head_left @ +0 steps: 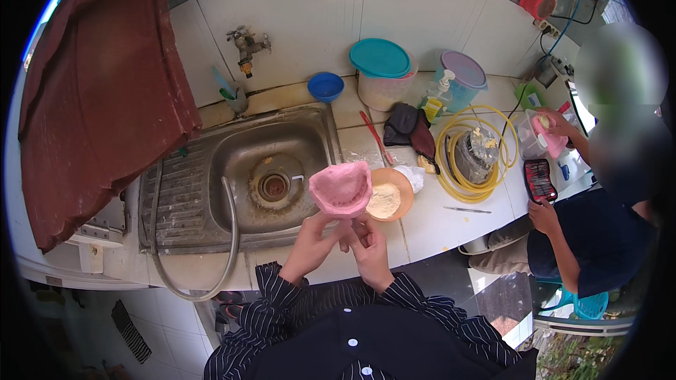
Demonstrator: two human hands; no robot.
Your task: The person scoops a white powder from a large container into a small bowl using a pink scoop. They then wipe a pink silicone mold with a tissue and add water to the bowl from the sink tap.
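Observation:
A pink dental impression (341,188), shaped like a horseshoe with a ridged trough, is held up over the front right corner of the steel sink (317,148). My left hand (310,245) and my right hand (370,250) meet beneath it, fingers closed around its lower part. What they grip there is mostly hidden by the fingers. Just right of the impression, an orange bowl (406,195) with pale powder (383,201) sits on the white tiled counter (436,229).
A grey hose (233,239) loops over the sink's front edge. Behind stand a blue bowl (325,87), two lidded tubs (384,88) and a soap bottle (434,104). A yellow hose coil (451,186) lies right. Beyond it, a co-worker's hands touch a pink object (555,142) and a tool case (540,181).

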